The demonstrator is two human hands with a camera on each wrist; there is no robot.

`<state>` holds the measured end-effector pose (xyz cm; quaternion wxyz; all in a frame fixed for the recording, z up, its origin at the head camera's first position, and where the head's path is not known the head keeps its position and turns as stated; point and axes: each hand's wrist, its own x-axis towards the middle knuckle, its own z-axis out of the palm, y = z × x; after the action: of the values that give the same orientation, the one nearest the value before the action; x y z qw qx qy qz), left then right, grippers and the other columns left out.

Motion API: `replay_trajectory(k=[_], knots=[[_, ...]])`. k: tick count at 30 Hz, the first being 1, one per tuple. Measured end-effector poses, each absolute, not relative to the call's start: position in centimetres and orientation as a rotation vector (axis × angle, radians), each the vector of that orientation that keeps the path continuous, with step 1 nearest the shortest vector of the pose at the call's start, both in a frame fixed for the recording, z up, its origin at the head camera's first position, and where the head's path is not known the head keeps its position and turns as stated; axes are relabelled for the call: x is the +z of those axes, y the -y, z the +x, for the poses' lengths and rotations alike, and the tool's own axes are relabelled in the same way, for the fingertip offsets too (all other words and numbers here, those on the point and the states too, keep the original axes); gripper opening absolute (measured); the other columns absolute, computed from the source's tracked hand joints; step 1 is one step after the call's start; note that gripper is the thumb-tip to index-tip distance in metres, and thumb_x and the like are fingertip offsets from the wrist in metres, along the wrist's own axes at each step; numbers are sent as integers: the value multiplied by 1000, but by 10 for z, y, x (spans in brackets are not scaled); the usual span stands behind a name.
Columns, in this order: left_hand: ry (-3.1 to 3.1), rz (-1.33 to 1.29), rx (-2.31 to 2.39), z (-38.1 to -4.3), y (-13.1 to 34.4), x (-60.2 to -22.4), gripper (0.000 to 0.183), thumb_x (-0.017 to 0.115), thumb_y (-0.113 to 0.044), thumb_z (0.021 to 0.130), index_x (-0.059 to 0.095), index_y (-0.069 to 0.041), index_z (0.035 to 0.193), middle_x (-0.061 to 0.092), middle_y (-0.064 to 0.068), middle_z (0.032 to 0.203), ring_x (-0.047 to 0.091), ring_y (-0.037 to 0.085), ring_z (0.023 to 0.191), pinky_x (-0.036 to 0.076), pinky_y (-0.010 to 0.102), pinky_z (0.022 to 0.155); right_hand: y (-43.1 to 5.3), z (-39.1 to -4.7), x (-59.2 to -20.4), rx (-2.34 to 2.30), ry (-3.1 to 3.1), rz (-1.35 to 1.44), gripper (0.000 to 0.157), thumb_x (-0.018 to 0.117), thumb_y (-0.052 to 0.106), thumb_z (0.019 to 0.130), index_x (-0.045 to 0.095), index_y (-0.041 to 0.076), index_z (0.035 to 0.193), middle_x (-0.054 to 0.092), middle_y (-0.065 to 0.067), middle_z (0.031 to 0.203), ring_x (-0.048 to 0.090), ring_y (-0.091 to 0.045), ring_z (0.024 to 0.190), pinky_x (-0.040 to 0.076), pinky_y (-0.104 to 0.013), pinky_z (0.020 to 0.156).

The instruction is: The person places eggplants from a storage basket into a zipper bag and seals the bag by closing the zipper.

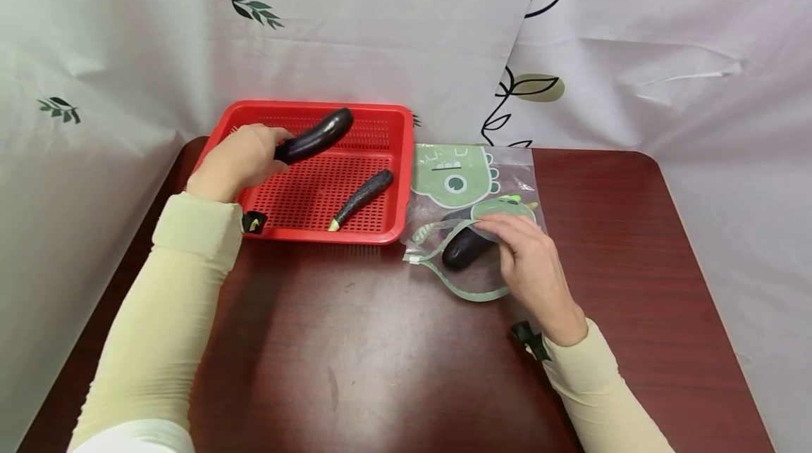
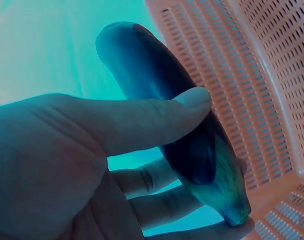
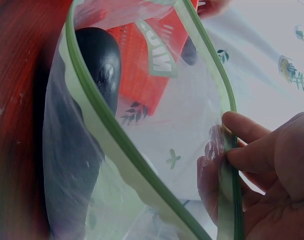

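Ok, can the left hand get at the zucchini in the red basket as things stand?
Probably not straight away: the left hand grips an eggplant. The zucchini itself lies uncovered on the floor of the red basket, so with that hand freed, the way looks open.

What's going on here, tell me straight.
A person's left hand holds a glossy eggplant over the red basket, where a slim dark vegetable lies. Their right hand pinches the rim of a clear zip bag with a green print, its mouth open. At least one dark purple vegetable is already inside the bag.
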<state>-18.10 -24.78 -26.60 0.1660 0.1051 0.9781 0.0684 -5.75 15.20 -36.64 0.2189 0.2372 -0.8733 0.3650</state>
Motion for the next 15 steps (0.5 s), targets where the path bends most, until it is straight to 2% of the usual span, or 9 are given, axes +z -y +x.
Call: replay_trajectory(k=[15], knots=[[-2905,302,327,-153,229,-264,47,69,-4,90,57,0,135,61,25,115,53,37,102,46,55,89,-152,-57,-367,1018,2412,660,38,55,-19,88,77,5,108,73,-5,114,65,-26,107,46,-33,97]])
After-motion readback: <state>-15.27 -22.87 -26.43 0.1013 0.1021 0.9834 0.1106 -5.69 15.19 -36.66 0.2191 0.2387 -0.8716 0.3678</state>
